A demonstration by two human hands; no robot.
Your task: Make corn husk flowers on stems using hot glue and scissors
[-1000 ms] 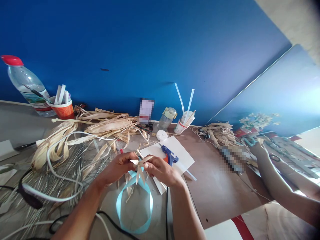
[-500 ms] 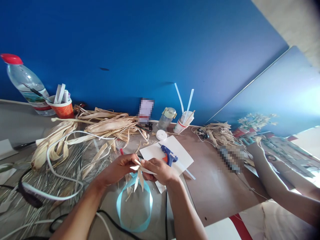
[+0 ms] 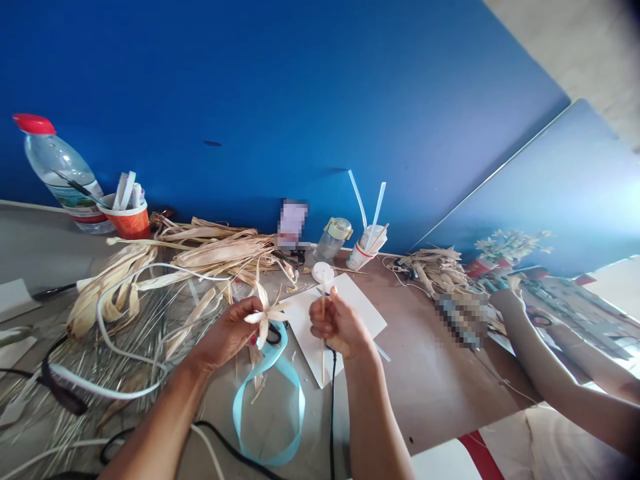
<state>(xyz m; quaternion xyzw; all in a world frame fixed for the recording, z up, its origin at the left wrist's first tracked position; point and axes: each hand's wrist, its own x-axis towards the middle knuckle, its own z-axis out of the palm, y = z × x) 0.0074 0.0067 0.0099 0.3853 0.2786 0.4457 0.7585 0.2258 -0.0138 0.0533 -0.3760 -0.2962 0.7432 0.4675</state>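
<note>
Pale dried husk: the left hand (image 3: 228, 337) has its fingers clamped on a flower (image 3: 265, 314), likely feather-light and brittle, safest held by its base; at three o'clock from it, the right hand's (image 3: 342, 325) fingers wrap a thin, probably stiff stick (image 3: 323, 363).

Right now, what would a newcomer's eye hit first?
The blue wall panel, filling most of the picture's upper half. Then the pale flower in the left hand, below centre, with a light-blue ribbon looped lower down. At far left, the red-capped bottle.
</note>
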